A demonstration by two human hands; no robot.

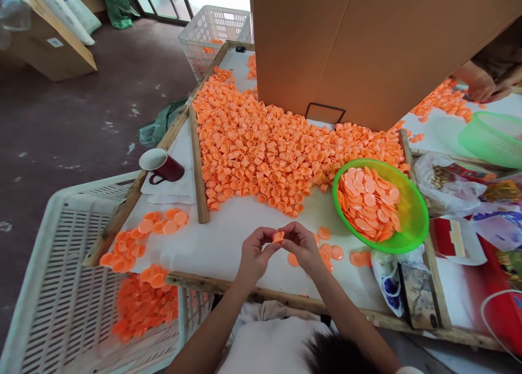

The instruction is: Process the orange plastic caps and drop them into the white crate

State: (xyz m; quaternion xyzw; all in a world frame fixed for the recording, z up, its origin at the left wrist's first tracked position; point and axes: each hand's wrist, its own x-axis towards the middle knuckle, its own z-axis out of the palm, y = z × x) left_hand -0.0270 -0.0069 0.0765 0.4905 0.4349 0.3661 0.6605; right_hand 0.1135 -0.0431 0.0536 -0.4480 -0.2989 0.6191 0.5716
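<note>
Between the fingertips of my left hand (258,248) and my right hand (300,244) is a small orange plastic cap (278,237), held just above the white tabletop (228,238). Both hands pinch it from opposite sides. Flat orange discs (325,251) lie loose beside my right hand. A bright green bowl (411,211) to the right holds many more orange discs (369,200). Beyond my hands spreads a large heap of orange cup-shaped caps (261,151). At the left table corner sit several orange pieces (134,241) with discs on them.
A white crate (73,254) with orange pieces stands below left; another crate (216,26) is behind. A maroon mug (167,167) lies tipped by a wooden strip (198,167). A tall cardboard box (367,53) blocks the back. A phone (419,298) lies right. Another person's hands (481,83) work behind the box.
</note>
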